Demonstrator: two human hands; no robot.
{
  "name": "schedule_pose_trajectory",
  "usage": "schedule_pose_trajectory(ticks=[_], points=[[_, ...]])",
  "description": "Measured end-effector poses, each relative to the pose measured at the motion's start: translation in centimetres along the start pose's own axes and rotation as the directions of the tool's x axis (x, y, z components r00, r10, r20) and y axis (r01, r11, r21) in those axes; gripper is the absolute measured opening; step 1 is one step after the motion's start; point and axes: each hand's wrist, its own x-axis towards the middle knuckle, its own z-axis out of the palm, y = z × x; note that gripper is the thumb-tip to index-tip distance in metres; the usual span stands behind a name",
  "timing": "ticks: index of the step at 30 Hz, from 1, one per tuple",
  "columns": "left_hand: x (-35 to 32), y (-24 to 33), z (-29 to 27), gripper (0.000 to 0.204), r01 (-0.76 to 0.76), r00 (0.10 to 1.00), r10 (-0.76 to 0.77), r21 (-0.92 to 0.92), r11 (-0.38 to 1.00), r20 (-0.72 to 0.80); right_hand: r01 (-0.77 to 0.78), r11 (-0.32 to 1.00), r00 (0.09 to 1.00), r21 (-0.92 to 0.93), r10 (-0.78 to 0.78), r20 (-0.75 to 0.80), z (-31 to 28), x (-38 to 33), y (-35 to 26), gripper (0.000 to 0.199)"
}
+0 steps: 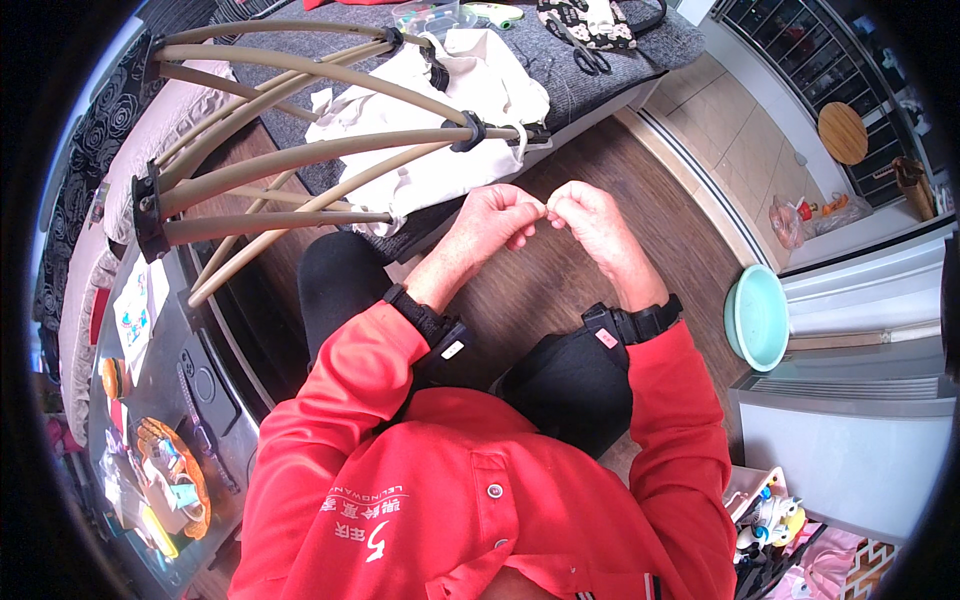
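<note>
My left hand [495, 218] and my right hand [592, 220] meet in front of me, above the dark wood floor. Thumb and forefinger are pinched on each, and the fingertips nearly touch. Whatever lies between them is too small to make out. Left of my hands stands a folding frame [330, 150] of tan tubes with black joints. A white cloth [490, 85] lies beyond and beneath its tubes, bunched over the edge of a grey padded seat [640, 75]. The cloth's near end hangs close to my left hand.
Scissors [592, 62] and a patterned bag [600, 22] lie on the grey seat. At left, a table [235, 455] holds a dark phone [208, 385], a watch [200, 425] and an orange basket [205, 510]. A mint-green basin [757, 318] stands at right beside a white cabinet [840, 440].
</note>
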Motion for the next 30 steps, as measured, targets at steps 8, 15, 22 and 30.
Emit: schedule_pose_trajectory(ticks=[8,15,22,30], points=[[-0.2,0.4,-0.1,0.011,0.080,0.996,-0.079,-0.006,0.997,0.048,-0.044,0.986,0.997,0.162,0.052,-0.049,-0.7,0.3,0.2,0.010],[-0.3,0.2,-0.7,0.011,0.132,0.991,-0.127,-0.140,0.981,0.047,-0.100,0.913,0.979,0.396,0.162,-0.127,-3.0,1.7,2.2,0.009],[-0.4,-0.5,-1.9,0.012,0.149,0.989,-0.143,-0.238,0.960,0.043,-0.063,0.997,0.892,-0.049,0.035,-0.451,-3.1,2.0,3.8,0.018],[-0.6,-1.3,-2.6,0.012,0.184,0.981,-0.188,-0.542,0.820,0.048,0.376,0.830,0.894,-0.412,-0.442,-0.075,2.4,-0.5,-0.2,0.020]])
